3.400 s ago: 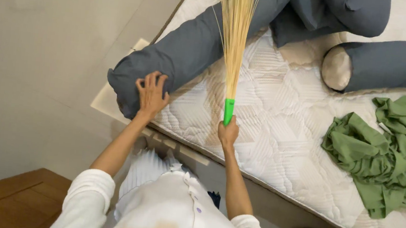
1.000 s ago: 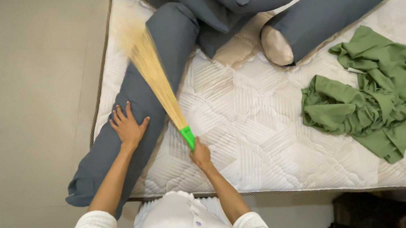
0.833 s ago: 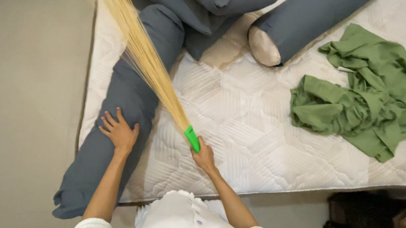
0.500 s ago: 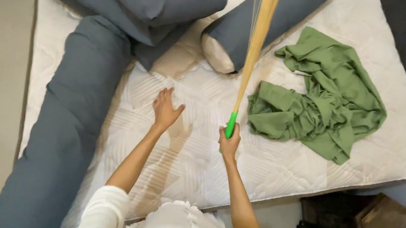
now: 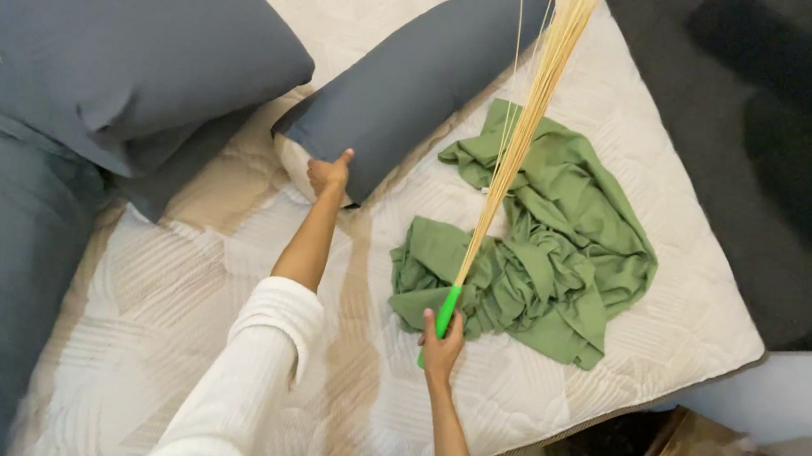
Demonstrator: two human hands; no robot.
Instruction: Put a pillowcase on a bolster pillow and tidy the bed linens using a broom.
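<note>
Two hands work over the quilted mattress [image 5: 221, 269]. Left hand [image 5: 329, 172] grips the end of a dark grey bolster [image 5: 412, 78]; right hand [image 5: 441, 340] closes around the green handle of a straw broom [image 5: 521, 140], its bristle tips cut off at the top edge, above crumpled green cloth [image 5: 563, 265].

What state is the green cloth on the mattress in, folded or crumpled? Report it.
Crumpled. The green cloth lies bunched in irregular folds on the quilted white mattress, no neat edges.

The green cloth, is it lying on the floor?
No, the green cloth lies crumpled on the mattress, under the broom held by the right hand.
</note>
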